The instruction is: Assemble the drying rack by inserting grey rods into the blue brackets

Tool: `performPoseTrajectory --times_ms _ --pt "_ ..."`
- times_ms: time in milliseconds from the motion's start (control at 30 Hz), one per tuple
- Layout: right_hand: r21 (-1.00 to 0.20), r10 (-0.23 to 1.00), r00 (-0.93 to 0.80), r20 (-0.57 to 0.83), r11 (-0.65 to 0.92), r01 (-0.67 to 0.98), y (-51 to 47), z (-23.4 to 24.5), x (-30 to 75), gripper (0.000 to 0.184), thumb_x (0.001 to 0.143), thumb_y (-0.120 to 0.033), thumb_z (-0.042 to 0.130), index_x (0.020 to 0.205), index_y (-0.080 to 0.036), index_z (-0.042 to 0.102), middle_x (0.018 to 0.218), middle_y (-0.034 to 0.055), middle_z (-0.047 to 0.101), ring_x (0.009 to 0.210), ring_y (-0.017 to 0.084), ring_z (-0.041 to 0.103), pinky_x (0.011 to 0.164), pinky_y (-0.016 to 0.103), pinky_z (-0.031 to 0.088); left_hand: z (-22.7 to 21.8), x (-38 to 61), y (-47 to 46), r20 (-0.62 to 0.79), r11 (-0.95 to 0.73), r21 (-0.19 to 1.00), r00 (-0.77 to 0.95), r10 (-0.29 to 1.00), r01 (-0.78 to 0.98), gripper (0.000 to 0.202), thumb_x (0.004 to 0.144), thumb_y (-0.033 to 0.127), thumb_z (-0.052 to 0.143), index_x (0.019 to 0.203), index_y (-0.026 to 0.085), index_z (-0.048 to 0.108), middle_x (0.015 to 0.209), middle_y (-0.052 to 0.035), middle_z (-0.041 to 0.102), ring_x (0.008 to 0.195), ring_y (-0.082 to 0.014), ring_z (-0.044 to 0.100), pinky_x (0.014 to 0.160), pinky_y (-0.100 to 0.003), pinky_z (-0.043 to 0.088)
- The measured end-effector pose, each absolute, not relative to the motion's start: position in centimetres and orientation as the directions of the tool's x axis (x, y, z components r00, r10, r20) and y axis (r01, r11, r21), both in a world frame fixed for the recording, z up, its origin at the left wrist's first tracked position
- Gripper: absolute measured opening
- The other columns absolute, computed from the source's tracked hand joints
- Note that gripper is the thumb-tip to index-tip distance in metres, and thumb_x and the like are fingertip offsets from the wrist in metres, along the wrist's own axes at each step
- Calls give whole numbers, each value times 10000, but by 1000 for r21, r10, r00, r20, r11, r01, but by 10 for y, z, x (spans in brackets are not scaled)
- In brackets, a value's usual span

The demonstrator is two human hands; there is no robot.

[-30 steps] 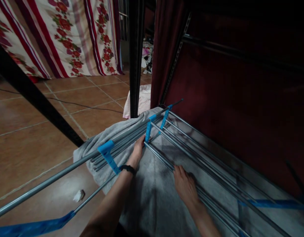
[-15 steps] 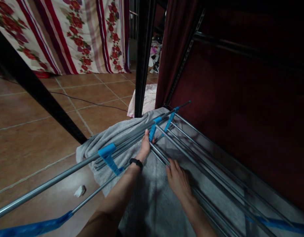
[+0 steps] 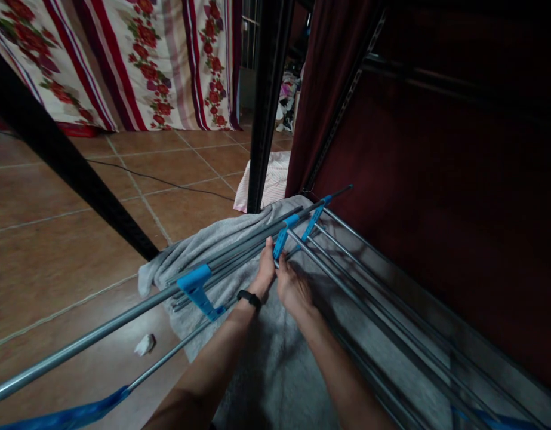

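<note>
A metal drying rack (image 3: 373, 310) with grey rods and blue plastic joints lies low over a grey towel (image 3: 212, 245). My left hand (image 3: 262, 275), with a black band on the wrist, reaches forward with its fingers curled down round the rods next to a blue joint (image 3: 280, 242). My right hand (image 3: 292, 288) sits right beside it, fingers bent down onto the same rods; what the fingertips grip is hidden. The towel spreads under both hands and hangs over the rack's far end.
Brown floor tiles (image 3: 78, 239) lie to the left with a cable across them and a white scrap (image 3: 144, 344). A black post (image 3: 268, 101) stands ahead, a slanted black bar (image 3: 64, 167) at left. A dark red curtain (image 3: 436, 179) fills the right; a floral sheet (image 3: 136, 60) hangs behind.
My right hand has moved forward and left along the rods until it is beside my left hand. The left hand edged slightly forward; the view shifted a little.
</note>
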State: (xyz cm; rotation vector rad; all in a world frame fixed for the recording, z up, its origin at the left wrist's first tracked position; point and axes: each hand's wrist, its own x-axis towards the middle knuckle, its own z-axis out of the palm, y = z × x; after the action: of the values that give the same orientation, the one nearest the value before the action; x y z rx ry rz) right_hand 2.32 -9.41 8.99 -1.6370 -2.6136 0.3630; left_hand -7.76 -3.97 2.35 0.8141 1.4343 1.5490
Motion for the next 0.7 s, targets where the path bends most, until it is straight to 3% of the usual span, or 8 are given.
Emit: performPoseTrajectory --times_ms 133,367,467,567,700 --pt "-286 872 -480 -95 438 853 -93 90 27 580 1043 -258 231 1609 -179 128 1331 141 651 1102 224 677 851 324 521 24 -78 -37 -107 39 981 -365 925 -188 701 913 782 154 727 232 546 705 -60 644 724 -210 631 718 -349 528" --pt "-281 868 -483 -114 438 854 -92 94 27 579 1052 -280 242 1606 -158 129 1279 154 681 1076 218 688 850 311 514 32 -82 -37 -139 92 982 -302 943 -163 716 952 729 96 685 224 528 622 -48 614 631 -169 590 681 -323 509" --pt "-235 896 -433 -98 402 885 -93 94 25 566 1063 -348 243 1592 -156 194 1158 144 726 1005 230 708 834 329 521 33 -82 -35 -138 92 982 -296 945 -163 735 933 755 73 668 234 519 574 -47 584 630 -173 602 663 -320 502" --pt "-200 916 -391 -82 370 907 -95 92 18 537 1066 -380 255 1558 -168 295 1107 133 734 982 247 707 824 353 529 33 -81 -35 -153 80 968 -308 939 -238 692 931 757 168 667 233 535 588 -52 602 651 -189 605 680 -332 503" --pt "-171 955 -293 -52 281 944 -97 91 3 463 1043 -181 232 1449 -152 451 1269 159 659 1074 215 671 886 330 507 33 -80 -37 -188 77 941 -321 928 -329 649 929 726 282 630 231 576 610 -73 621 619 -202 571 697 -361 495"
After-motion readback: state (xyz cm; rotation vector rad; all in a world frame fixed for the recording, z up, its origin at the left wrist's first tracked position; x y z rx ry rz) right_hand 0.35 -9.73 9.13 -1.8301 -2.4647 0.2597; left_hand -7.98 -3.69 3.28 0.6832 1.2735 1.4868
